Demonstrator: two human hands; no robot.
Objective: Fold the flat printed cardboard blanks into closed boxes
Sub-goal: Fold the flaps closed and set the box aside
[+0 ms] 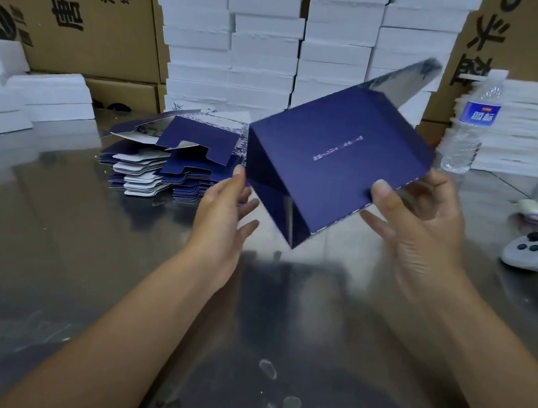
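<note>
Our right grip (429, 233) pinches the navy box (332, 164) (thumb on top, insides hidden), left grip (222, 207) straight-fingered beside its left edge, flat blanks (168, 169) stacked further left.

Bare steel table (82, 246) lay open across the near foreground and to the left, beneath both forearms. Further ahead, a heap of flat blue blanks (176, 163) blocked the left-centre, with low white stacks (34, 94) beyond it on the left. A wall of stacked white boxes (265, 47) and brown cartons (91, 6) closed the back. On the right, an upright water bottle (470, 128), a white controller (537, 255) and a small round object (535, 208) narrowed the way. The blue box (331, 167), pinched by the right hand (422, 232), hung above the table's middle.
</note>
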